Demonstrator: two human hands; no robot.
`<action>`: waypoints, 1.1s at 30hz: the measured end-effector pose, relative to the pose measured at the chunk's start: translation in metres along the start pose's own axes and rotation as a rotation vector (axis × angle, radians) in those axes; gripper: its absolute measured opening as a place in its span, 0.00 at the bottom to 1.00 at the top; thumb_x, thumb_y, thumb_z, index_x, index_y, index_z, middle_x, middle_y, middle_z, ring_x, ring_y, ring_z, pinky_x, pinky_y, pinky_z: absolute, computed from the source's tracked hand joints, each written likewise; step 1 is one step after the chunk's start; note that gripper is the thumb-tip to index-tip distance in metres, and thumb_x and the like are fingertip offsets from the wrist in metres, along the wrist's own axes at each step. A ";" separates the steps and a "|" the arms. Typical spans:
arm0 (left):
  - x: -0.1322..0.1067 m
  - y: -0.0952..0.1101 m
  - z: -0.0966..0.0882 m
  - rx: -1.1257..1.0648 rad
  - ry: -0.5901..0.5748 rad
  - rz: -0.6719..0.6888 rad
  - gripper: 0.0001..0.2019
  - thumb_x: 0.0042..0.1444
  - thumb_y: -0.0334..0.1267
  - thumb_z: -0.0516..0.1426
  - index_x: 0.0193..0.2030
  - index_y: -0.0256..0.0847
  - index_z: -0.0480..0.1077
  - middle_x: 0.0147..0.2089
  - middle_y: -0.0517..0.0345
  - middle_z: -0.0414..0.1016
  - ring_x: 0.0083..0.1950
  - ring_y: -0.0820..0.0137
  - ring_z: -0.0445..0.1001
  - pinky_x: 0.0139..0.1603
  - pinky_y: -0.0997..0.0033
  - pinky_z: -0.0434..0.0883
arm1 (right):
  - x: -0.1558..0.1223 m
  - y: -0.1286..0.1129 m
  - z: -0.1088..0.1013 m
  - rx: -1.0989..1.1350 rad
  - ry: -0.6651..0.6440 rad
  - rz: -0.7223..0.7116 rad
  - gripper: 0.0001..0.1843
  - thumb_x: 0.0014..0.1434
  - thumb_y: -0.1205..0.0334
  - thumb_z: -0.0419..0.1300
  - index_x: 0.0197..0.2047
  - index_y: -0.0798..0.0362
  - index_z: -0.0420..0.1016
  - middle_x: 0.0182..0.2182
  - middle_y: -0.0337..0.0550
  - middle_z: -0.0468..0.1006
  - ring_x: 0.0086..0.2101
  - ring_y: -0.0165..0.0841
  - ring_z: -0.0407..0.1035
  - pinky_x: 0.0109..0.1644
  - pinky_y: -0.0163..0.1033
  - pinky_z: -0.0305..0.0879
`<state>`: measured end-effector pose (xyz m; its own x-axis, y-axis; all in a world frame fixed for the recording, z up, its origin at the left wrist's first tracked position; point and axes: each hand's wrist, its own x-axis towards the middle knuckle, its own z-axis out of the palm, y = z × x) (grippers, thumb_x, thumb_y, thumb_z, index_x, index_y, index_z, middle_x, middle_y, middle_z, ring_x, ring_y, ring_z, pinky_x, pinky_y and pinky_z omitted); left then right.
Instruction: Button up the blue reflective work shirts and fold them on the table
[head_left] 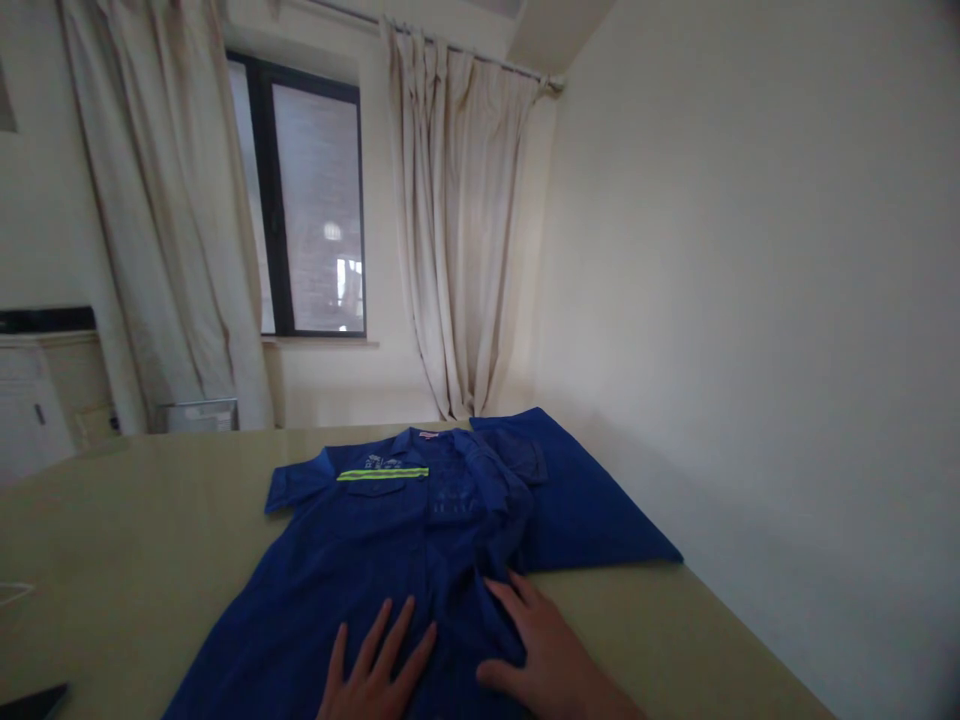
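Observation:
A dark blue short-sleeved work shirt (pixel 345 570) lies spread on the table, its collar at the far end and its front undone. A yellow-green and grey stripe crosses the chest on the left side, above a flap pocket. The right front panel is bunched and folded back, so the inside shows. My left hand (pixel 379 665) rests flat on the lower left part of the shirt with its fingers spread. Touching the bunched right panel, my right hand (pixel 547 640) has its thumb apart from its fingers, and no cloth shows pinched between them.
Another piece of blue cloth (pixel 592 510) lies folded under the shirt's right side, near the wall (pixel 750 350). The pale green table (pixel 97 550) carries a dark object (pixel 36 703) at its lower left. Behind stand curtains (pixel 457 220), a window (pixel 319 200) and a cabinet (pixel 45 400).

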<state>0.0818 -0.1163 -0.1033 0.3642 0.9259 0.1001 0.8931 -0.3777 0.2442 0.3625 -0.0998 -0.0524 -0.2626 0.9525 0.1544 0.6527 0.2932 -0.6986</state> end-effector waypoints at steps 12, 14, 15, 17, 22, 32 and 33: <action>0.042 -0.028 -0.051 -0.243 0.117 -0.008 0.26 0.71 0.57 0.42 0.59 0.55 0.76 0.68 0.56 0.72 0.71 0.56 0.66 0.76 0.38 0.50 | 0.090 -0.031 0.041 -0.269 0.166 -0.060 0.19 0.72 0.58 0.49 0.46 0.51 0.82 0.49 0.53 0.79 0.50 0.44 0.72 0.57 0.48 0.66; 0.036 -0.031 -0.052 -0.334 0.172 -0.002 0.27 0.72 0.55 0.41 0.54 0.52 0.79 0.62 0.55 0.77 0.63 0.61 0.73 0.73 0.50 0.61 | 0.085 -0.028 0.036 -0.115 0.256 -0.082 0.20 0.71 0.56 0.49 0.41 0.51 0.81 0.47 0.52 0.77 0.49 0.43 0.72 0.57 0.46 0.65; 0.034 -0.032 -0.053 -0.363 0.192 -0.005 0.27 0.72 0.55 0.40 0.51 0.51 0.80 0.58 0.54 0.79 0.60 0.62 0.75 0.69 0.56 0.66 | 0.082 -0.028 0.033 -0.057 0.311 -0.086 0.19 0.71 0.54 0.49 0.39 0.50 0.80 0.46 0.51 0.77 0.48 0.42 0.72 0.57 0.46 0.65; 0.034 -0.033 -0.051 -0.386 0.214 -0.029 0.27 0.71 0.56 0.40 0.45 0.51 0.80 0.50 0.54 0.81 0.54 0.62 0.77 0.62 0.61 0.72 | 0.077 -0.029 0.026 0.023 0.388 -0.087 0.18 0.69 0.53 0.50 0.37 0.49 0.79 0.43 0.50 0.76 0.45 0.42 0.72 0.55 0.45 0.66; 0.036 -0.030 -0.038 -0.364 0.142 -0.136 0.27 0.69 0.59 0.39 0.39 0.52 0.75 0.44 0.55 0.81 0.50 0.57 0.78 0.54 0.61 0.74 | 0.074 -0.035 0.022 0.343 0.412 -0.033 0.15 0.64 0.50 0.55 0.42 0.47 0.81 0.42 0.48 0.79 0.46 0.44 0.72 0.55 0.46 0.66; 0.023 -0.002 -0.047 -0.397 0.015 0.033 0.15 0.69 0.54 0.49 0.55 0.54 0.69 0.55 0.58 0.80 0.54 0.62 0.79 0.57 0.67 0.73 | 0.071 -0.056 0.028 1.219 0.057 0.181 0.32 0.51 0.47 0.73 0.57 0.48 0.77 0.42 0.45 0.83 0.43 0.42 0.77 0.49 0.48 0.72; 0.024 -0.001 -0.045 -0.390 0.015 0.025 0.18 0.68 0.54 0.51 0.61 0.55 0.67 0.59 0.58 0.79 0.56 0.61 0.78 0.59 0.66 0.72 | 0.069 -0.058 0.030 1.224 0.050 0.183 0.34 0.50 0.48 0.74 0.59 0.48 0.76 0.42 0.45 0.83 0.43 0.42 0.77 0.50 0.47 0.71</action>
<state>0.0778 -0.0937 -0.0576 0.3783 0.9173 0.1243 0.7154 -0.3750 0.5896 0.2850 -0.0534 -0.0221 -0.1923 0.9813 -0.0063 -0.4232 -0.0887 -0.9017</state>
